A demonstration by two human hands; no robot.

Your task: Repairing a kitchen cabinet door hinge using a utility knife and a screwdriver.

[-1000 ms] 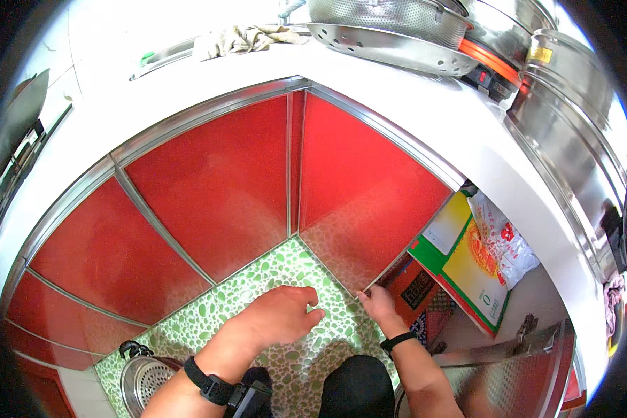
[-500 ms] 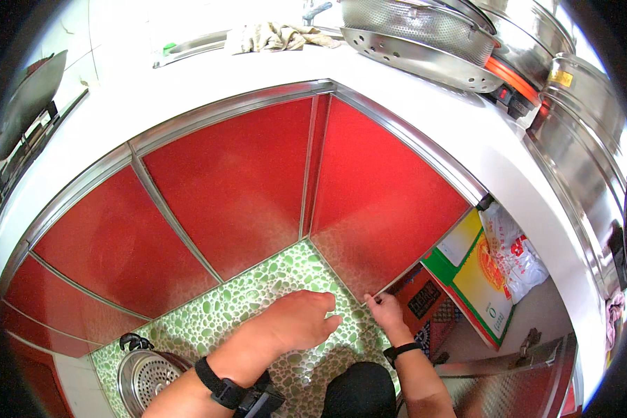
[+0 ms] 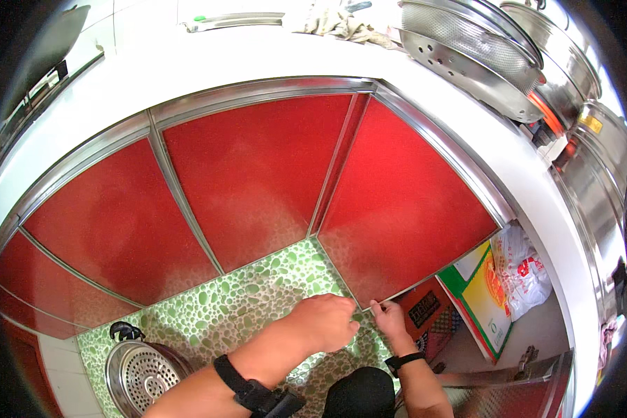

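A red cabinet door (image 3: 411,202) with a thin metal edge stands at the right of the corner. At its lower free corner, just above the floor, the thumb and fingers of my right hand (image 3: 390,320) are pinched together against the edge. Close by on the left, my left hand (image 3: 327,322) is curled in with its back turned up. Its fingertips come close to the same corner; what they hold, if anything, is hidden. Both wrists wear black straps. Beside the door, the open cupboard shows a dark red patterned box (image 3: 425,306) and a green, yellow and white carton (image 3: 477,292).
A white plastic bag (image 3: 522,275) sits in the cupboard; another door (image 3: 536,383) hangs open at lower right. A perforated steel pot (image 3: 146,376) stands on the pebble-patterned floor (image 3: 285,261). Steel colanders (image 3: 467,73) and a cloth (image 3: 341,24) lie on the white counter (image 3: 251,59).
My left hand has moved right, toward the door's lower corner, and its fingers have curled in. My right hand stays at that corner. The view has shifted slightly.
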